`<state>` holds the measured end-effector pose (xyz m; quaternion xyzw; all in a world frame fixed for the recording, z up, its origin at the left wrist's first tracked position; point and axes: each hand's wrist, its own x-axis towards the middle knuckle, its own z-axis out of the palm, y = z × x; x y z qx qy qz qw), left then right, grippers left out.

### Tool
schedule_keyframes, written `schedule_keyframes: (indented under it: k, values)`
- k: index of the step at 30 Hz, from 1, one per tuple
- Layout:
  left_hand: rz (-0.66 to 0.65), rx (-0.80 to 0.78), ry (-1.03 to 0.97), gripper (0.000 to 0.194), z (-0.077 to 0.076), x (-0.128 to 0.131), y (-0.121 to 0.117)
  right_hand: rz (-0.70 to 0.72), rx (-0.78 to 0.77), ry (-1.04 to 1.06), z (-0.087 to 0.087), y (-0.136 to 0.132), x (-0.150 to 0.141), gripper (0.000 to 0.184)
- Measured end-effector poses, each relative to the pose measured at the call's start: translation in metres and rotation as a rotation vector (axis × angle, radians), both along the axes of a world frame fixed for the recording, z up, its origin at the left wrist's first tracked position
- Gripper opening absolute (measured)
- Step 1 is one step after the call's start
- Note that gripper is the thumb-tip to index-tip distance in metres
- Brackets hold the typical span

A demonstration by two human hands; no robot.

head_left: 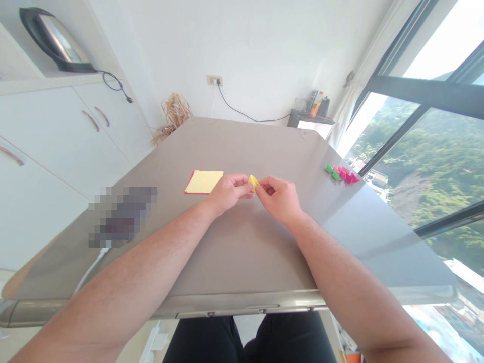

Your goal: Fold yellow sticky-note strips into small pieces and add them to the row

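Between my hands, just above the grey table (257,151), is a small folded piece of yellow paper (252,181). My left hand (230,191) pinches it from the left, thumb and fingers closed on its edge. From the right, my right hand (279,196) grips the other side with bent fingers. Part of the paper is hidden behind the fingertips. Left of my left hand lies a pad of yellow paper sheets (204,182) with red showing along its edges; the wrist covers its right corner.
Several small folded pink papers (345,174) and green papers (336,175) sit near the table's right edge by the window. A blurred-out dark object (123,219) with a white cable (91,267) lies at the left. Bottles (315,105) stand on a dark box beyond the far edge.
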<state>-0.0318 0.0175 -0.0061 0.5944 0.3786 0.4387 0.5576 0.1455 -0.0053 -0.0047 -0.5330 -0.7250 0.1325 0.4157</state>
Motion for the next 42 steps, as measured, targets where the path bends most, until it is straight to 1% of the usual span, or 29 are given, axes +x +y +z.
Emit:
schedule_keyframes:
  k: [4, 6, 9, 11, 14, 17, 20, 24, 26, 30, 32, 36, 42]
  values:
    - [-0.038, -0.066, -0.099, 0.026, -0.003, -0.001, 0.003, 0.036, -0.049, 0.094, 0.001, -0.001, -0.001, 0.012]
    - [-0.058, -0.078, -0.143, 0.025, -0.002, -0.003, 0.004, 0.11, -0.152, 0.244, 0.003, -0.001, -0.002, 0.014]
    - [-0.1, -0.07, -0.183, 0.024, 0.0, -0.005, 0.004, 0.243, -0.364, 0.546, 0.007, -0.001, 0.0, 0.022]
    - [-0.126, -0.067, -0.184, 0.024, 0.002, -0.006, 0.004, 0.308, -0.462, 0.67, 0.01, 0.001, 0.003, 0.027]
    - [-0.173, -0.084, -0.161, 0.023, 0.003, -0.007, 0.003, 0.398, -0.554, 0.708, 0.011, 0.003, 0.008, 0.034]
    - [-0.248, -0.084, -0.135, 0.023, 0.005, -0.007, 0.001, 0.483, -0.635, 0.676, 0.011, 0.004, 0.012, 0.033]
    - [-0.294, -0.069, -0.118, 0.025, 0.007, -0.007, -0.002, 0.527, -0.686, 0.64, 0.009, 0.003, 0.013, 0.036]
    - [-0.292, -0.079, -0.122, 0.026, 0.009, -0.005, -0.004, 0.536, -0.691, 0.624, 0.008, 0.003, 0.013, 0.039]
    - [-0.268, -0.075, -0.119, 0.027, 0.009, -0.005, -0.004, 0.51, -0.664, 0.625, 0.008, 0.003, 0.012, 0.04]
    - [-0.136, -0.041, -0.054, 0.028, 0.009, -0.004, -0.003, 0.432, -0.601, 0.62, 0.009, 0.004, 0.01, 0.037]
    - [-0.096, -0.027, -0.015, 0.027, 0.008, -0.004, -0.003, 0.41, -0.574, 0.606, 0.009, 0.003, 0.01, 0.035]
    - [-0.08, -0.042, 0.011, 0.026, 0.007, -0.005, -0.001, 0.343, -0.516, 0.536, 0.009, 0.003, 0.01, 0.033]
    - [-0.033, -0.093, -0.06, 0.023, 0.006, -0.001, 0.0, 0.262, -0.456, 0.398, 0.01, 0.002, 0.007, 0.024]
